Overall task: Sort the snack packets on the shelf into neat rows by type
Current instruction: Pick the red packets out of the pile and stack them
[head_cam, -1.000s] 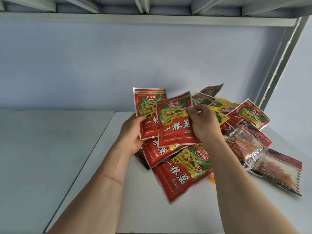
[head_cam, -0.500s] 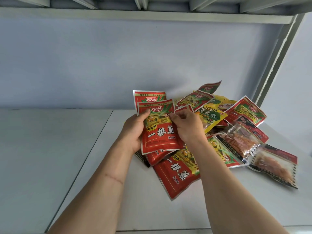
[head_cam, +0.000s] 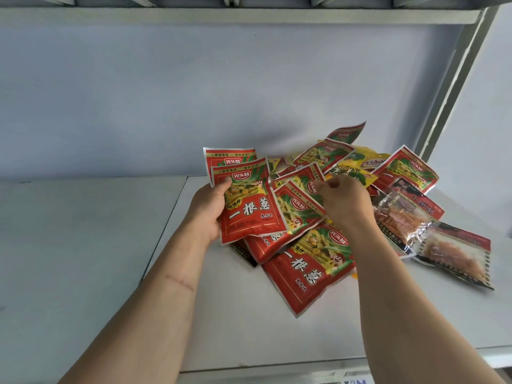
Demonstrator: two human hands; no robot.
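Observation:
My left hand grips a small stack of red snack packets, thumb on the front one, held upright above the shelf. To their right, my right hand has its fingers curled on the edge of another red packet lying tilted in the pile. More red packets lie below it. Yellow packets and clear packets of orange strips lie further right.
The pile covers the right half of the white shelf, close to the back wall and the grey corner upright. The left shelf panel holds nothing. An upper shelf runs overhead. The front edge is near my forearms.
My right hand let go of the packet it laid onto the left-hand stack and moved right to a further red packet in the pile. The left hand keeps holding the stack.

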